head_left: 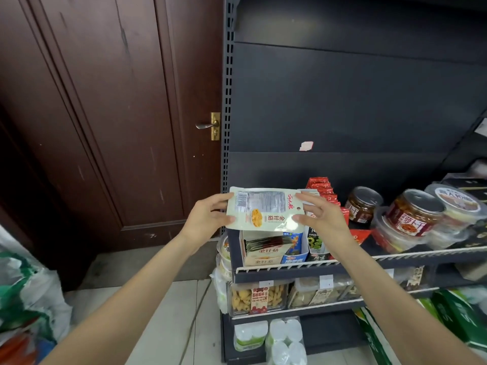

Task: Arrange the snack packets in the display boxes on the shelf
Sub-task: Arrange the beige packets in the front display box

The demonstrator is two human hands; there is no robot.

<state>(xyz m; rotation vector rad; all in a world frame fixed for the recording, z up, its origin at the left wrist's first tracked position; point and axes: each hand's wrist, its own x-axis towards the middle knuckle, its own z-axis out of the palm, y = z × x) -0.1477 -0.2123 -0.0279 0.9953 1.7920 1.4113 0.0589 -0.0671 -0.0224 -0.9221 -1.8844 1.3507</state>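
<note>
A stack of pale green snack packets (266, 209) with a yellow picture is held flat between both my hands, just above the shelf. My left hand (208, 219) grips its left edge and my right hand (321, 214) grips its right edge. Directly below stands a cream display box (263, 255) holding several dark-edged packets of the same kind. Next to it on the right are a blue-and-white box (295, 248) and a green-and-black box (317, 246). A row of red packets (322, 191) stands behind my right hand.
The dark metal shelf (342, 264) carries jars (362, 204) and clear tubs (413, 214) on the right. Lower shelves hold biscuit tubs (255, 299) and tissue rolls (284, 338). A brown door (118, 114) is at left, with bags (23, 299) on the floor.
</note>
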